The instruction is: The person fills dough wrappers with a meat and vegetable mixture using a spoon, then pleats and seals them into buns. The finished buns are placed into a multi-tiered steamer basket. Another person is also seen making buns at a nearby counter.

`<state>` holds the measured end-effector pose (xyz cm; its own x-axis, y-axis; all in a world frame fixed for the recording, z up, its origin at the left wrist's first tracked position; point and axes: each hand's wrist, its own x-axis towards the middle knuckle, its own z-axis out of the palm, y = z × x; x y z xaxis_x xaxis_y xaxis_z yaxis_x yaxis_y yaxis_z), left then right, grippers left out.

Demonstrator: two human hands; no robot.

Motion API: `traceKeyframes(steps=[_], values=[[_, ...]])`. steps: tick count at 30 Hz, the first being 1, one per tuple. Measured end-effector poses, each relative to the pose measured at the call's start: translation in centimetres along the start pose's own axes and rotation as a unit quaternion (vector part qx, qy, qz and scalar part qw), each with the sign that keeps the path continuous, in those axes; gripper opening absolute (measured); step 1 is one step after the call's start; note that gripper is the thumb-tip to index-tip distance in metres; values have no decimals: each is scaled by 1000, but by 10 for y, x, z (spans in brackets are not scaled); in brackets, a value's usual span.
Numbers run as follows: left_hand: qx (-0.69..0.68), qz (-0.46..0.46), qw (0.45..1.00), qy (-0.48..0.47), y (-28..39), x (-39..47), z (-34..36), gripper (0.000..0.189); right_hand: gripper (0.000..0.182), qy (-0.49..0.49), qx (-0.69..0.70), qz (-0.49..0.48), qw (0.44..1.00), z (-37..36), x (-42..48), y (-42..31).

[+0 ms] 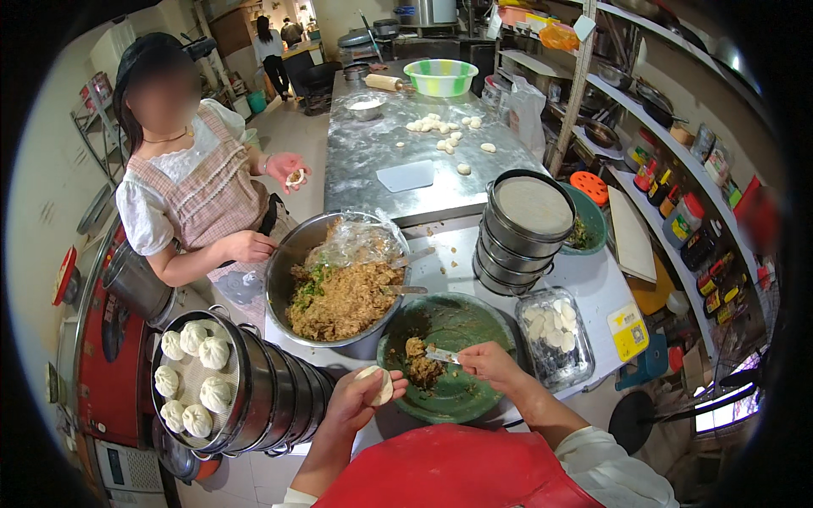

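A flat round dough wrapper (381, 387) lies across the fingers of my left hand (356, 397), beside the rim of a green basin (470, 317). My right hand (490, 365) grips a flat metal filling spatula (443, 355). Its tip meets a clump of brown filling (420, 368) in the basin's left part. Beyond the basin stands a large steel bowl (279, 320), heaped with brown filling (349, 298) and chopped green onion (309, 284). Crumpled plastic film (349, 238) covers its far side. At my left, several pleated buns (215, 353) rest on the top tier of stacked steamers (279, 381).
A co-worker (197, 165) across the left side holds a filled wrapper (295, 178). Another steamer stack (521, 235) and a clear tray of wrappers (552, 327) stand at right. Dough pieces (438, 124) and a white scraper (405, 176) lie on the floured steel table (362, 146).
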<state>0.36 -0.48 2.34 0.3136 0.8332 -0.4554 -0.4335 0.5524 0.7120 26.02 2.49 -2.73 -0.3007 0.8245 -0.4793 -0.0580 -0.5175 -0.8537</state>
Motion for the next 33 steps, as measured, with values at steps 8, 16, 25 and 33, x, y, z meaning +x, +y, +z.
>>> traceKeyframes(steps=[8,16,25,33], values=[[-64,24,998,15,-18,35,-6,36,17,-1,-109,-134,985,32,-33,-34],[-235,48,970,34,-7,32,13,40,12,90,-338,-432,831,62,-40,-38],[-224,64,972,41,0,21,13,39,19,89,-526,-510,674,67,-44,-34],[-175,106,978,49,-3,21,7,31,15,12,-274,-233,933,55,-51,-57]])
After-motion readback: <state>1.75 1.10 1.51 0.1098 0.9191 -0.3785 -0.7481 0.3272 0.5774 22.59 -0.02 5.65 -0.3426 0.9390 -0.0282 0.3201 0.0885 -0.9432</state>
